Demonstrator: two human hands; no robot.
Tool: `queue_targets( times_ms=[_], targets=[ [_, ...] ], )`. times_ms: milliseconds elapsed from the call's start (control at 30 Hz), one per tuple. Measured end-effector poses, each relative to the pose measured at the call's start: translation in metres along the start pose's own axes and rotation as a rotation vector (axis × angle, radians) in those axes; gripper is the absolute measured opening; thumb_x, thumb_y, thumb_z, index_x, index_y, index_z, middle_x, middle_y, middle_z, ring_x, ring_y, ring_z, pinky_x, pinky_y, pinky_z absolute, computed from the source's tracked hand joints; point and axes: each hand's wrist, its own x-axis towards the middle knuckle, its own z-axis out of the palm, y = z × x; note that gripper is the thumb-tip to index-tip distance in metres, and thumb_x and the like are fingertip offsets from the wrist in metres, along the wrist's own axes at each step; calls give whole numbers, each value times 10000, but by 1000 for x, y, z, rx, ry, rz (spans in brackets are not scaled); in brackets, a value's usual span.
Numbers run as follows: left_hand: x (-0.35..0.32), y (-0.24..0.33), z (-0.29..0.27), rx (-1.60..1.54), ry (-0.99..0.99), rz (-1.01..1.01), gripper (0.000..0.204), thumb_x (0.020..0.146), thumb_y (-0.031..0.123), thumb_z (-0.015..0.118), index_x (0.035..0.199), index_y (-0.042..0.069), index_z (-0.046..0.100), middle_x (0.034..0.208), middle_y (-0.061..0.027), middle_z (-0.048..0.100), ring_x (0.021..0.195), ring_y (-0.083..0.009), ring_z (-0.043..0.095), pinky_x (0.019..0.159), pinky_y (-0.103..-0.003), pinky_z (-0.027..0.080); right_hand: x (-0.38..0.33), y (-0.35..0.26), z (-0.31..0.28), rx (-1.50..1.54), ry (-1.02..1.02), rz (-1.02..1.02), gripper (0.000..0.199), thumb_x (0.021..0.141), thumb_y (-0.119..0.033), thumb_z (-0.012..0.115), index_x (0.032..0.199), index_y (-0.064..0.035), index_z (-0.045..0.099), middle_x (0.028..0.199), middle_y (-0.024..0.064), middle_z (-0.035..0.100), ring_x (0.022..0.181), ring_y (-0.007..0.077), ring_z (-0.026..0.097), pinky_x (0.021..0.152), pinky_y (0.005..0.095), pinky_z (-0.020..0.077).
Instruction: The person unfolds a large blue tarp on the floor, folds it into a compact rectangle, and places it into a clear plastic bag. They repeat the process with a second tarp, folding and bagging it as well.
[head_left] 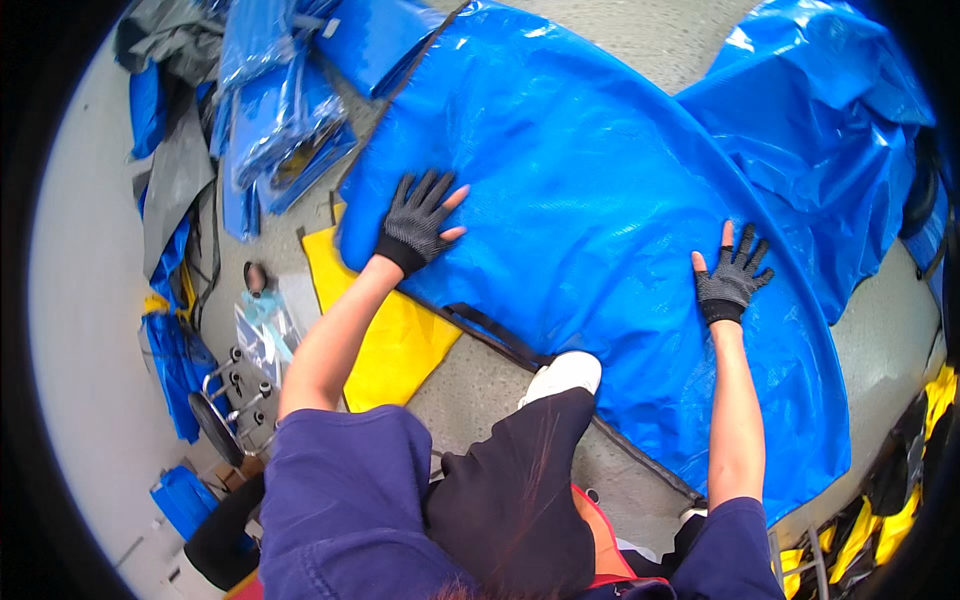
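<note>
On the floor to my far left lies a heap of folded blue sheets (285,110) with some grey cloth (175,175) beside it, and nearer to me a small clear plastic bag (262,335) and a metal rack (235,400). Just right of those, a yellow sheet (385,340) pokes out from under the big blue tarp (600,220), which spreads across the concrete floor (480,395) in front of me.

Judging by how it lies, the tarp is mostly flattened: the broad middle panel is smooth between my hands, its black-edged near border runs straight past my white shoe (565,372), and the left part looks settled. What seems left is the far right, where the tarp is bunched into a crumpled fold (830,130) that has not been spread.

My left hand (420,220), in a dark grey fingerless glove, is open with fingers fanned and pressed flat on the tarp near its left edge; it grips nothing, only bears down. My right hand (735,275), gloved the same way, is likewise spread flat, palm on the tarp toward its right side, well apart from the left and holding nothing. More yellow and black material (905,500) sits at the far right.
</note>
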Motion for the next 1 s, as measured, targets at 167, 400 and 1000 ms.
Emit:
queue_targets(
  times_ms=[167,400,1000],
  targets=[
    [-96,-22,63,273,316,-716,795,826,530,533,1428,71,290,1436,-196,336,1323,-398,295,1085,-538,171,11,2,-3,-145,-343,44,834,816,-690,429,1482,-279,141,1549,110,61,1400,406,81,995,697,172],
    [-103,11,111,-1693,884,-1346,822,739,428,752,1305,-55,402,1218,-166,535,1084,-308,528,936,-399,434,-69,-18,-31,424,45,-176,795,822,-558,542,1447,-136,288,1471,238,249,1328,454,263,1023,610,222],
    [-58,-27,21,-1764,731,-580,668,915,476,514,1363,3,371,1347,-137,458,1201,-270,455,1024,-355,359,-304,-52,-25,389,-131,-139,756,673,-291,719,1368,-271,420,1393,187,388,1280,418,349,1017,596,255]
  ],
)
